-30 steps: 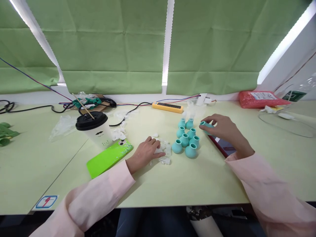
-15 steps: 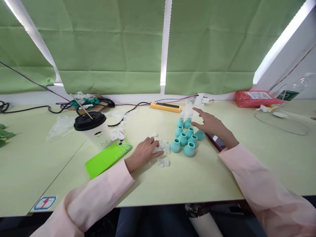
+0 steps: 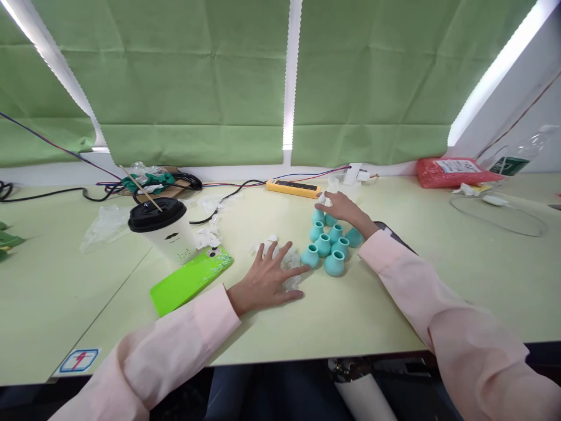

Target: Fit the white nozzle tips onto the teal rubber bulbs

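Observation:
Several small turquoise pots (image 3: pixel 335 264) with round bellies and open necks stand in a cluster on the table. My right hand (image 3: pixel 344 209) reaches over the back of the group. Its thumb and index finger are closed around a small white plastic piece (image 3: pixel 322 198) at the mouth of a rear pot (image 3: pixel 318 217). My left hand (image 3: pixel 265 279) has its fingers spread, palm down over several clear plastic pieces (image 3: pixel 292 282). It partly hides these pieces, and one finger comes close to the front left pot (image 3: pixel 310 256).
A lidded paper cup (image 3: pixel 173 238) and a bright green phone (image 3: pixel 190 280) are on the left. Behind the pots lies a yellow power strip (image 3: pixel 293 187). A dark phone (image 3: pixel 394 237) is partly under my right sleeve. Far right are a red package (image 3: pixel 456 173) and a bottle (image 3: pixel 521 156).
My right hand has moved left and closed on the white piece at a rear pot. My left hand has spread its fingers and shifted slightly right over the clear pieces.

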Demonstrator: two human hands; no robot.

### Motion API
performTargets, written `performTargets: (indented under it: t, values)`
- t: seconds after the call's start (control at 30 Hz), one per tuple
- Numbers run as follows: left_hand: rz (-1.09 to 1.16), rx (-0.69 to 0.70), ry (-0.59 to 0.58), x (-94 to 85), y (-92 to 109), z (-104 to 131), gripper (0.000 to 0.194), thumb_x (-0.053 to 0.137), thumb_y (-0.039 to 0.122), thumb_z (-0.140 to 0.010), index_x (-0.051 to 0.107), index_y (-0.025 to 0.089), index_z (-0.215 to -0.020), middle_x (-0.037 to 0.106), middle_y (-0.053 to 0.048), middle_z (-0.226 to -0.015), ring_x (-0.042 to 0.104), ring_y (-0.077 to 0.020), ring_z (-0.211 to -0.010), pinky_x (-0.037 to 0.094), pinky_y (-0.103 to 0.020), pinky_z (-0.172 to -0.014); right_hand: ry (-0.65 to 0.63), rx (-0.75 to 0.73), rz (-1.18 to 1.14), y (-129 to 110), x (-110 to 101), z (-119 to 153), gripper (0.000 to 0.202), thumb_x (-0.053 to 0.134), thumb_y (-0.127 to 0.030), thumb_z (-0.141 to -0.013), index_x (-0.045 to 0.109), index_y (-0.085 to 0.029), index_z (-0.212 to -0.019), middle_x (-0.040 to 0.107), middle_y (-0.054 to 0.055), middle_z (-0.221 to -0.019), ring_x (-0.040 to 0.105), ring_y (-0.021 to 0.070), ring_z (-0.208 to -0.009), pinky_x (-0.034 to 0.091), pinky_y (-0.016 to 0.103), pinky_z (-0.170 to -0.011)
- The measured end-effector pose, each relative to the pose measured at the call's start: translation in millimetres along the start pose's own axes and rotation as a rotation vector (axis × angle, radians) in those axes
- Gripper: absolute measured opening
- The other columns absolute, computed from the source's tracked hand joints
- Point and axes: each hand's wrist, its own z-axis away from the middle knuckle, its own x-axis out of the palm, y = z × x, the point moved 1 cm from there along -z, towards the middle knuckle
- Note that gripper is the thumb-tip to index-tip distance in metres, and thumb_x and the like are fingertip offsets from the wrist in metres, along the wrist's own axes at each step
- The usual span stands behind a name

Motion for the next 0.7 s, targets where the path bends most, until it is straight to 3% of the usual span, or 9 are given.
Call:
performTargets:
  t: [0.13,0.27,0.4,0.53,0.6,0.7]
  values:
    - [-0.052,-0.004,-0.02,4.0,-4,-1,0.039,0.032,0.045,-0.08,0.034,0.041,-0.119,0.027,-0.006,-0.129,0.023,-0.0335,-0.117,0.023,-0.054,-0.089,0.005,0.031,-0.02,-5,3,1,0.033,0.037,-0.042,-0.078,0.051,-0.015,-0.089,0.058,0.01,-0.084,0.053,0.0221,-0.079,0.041,0.03,-0.067]
    - [-0.096,-0.032,-0.014,2.7,-8,-2,0.039,0.029,0.036,-0.084,0.029,0.036,-0.123,0.03,-0.008,-0.127,0.025,-0.0313,-0.116,0.026,-0.051,-0.089,0.097,0.105,-0.001,-12,-7,3,0.037,0.031,-0.041,-0.081,0.047,-0.012,-0.096,0.054,0.015,-0.093,0.05,0.027,-0.087,0.04,0.036,-0.069]
    - [-0.13,-0.056,-0.003,3.9,-12,-3,0.038,0.029,0.031,-0.084,0.032,0.029,-0.121,0.034,-0.01,-0.124,0.029,-0.0291,-0.113,0.026,-0.049,-0.089,0.438,0.081,-0.025,-33,-47,18,0.042,0.03,-0.045,-0.082,0.044,-0.012,-0.102,0.048,0.016,-0.101,0.045,0.0283,-0.098,0.038,0.04,-0.076]
    - [-0.17,-0.079,0.012,8.8,-17,-6,0.036,0.03,0.029,-0.083,0.035,0.027,-0.119,0.035,-0.01,-0.123,0.029,-0.0293,-0.113,0.026,-0.049,-0.089,0.683,-0.167,-0.199,-71,-91,63,0.034,0.034,-0.044,-0.082,0.049,-0.016,-0.093,0.054,0.008,-0.09,0.051,0.021,-0.087,0.042,0.035,-0.073]
    - [-0.19,-0.095,0.008,12.2,-21,-7,0.037,0.03,0.026,-0.083,0.035,0.027,-0.119,0.035,-0.01,-0.123,0.03,-0.0299,-0.113,0.025,-0.05,-0.089,0.615,-0.323,-0.314,-92,-97,91,0.028,0.038,-0.042,-0.081,0.05,-0.018,-0.09,0.055,0.005,-0.089,0.055,0.0165,-0.075,0.045,0.031,-0.068]
    - [-0.204,-0.133,-0.007,17.0,-26,-9,0.04,0.034,0.027,-0.081,0.033,0.024,-0.121,0.035,-0.012,-0.123,0.03,-0.0323,-0.113,0.024,-0.051,-0.089,0.399,-0.49,-0.357,-113,-81,124,0.022,0.043,-0.039,-0.079,0.051,-0.018,-0.078,0.058,0.005,-0.08,0.055,0.0153,-0.066,0.044,0.027,-0.057]
